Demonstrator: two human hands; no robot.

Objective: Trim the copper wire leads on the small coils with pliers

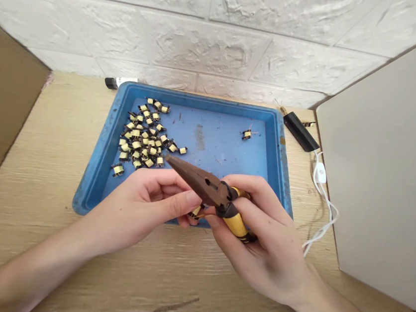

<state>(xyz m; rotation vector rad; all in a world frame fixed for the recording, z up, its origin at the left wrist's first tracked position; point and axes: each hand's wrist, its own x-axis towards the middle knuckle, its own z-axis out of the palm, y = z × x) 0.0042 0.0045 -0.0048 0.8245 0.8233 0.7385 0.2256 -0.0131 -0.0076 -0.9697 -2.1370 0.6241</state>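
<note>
Left hand (150,199) pinches a yellow-and-black component (195,212); right hand (276,244) grips pliers (216,193), their nose pointing toward ten o'clock

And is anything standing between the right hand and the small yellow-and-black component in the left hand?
Nothing visible does. The right hand is close beside the component; the brown-nosed metal pliers point over the left hand.

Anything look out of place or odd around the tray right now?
Yes: one small black-and-yellow component lies alone at the right of the rectangular blue plastic tray, away from the left-hand pile of similar pieces, perhaps deliberately. A grey smudge also marks the tray's floor.
</note>
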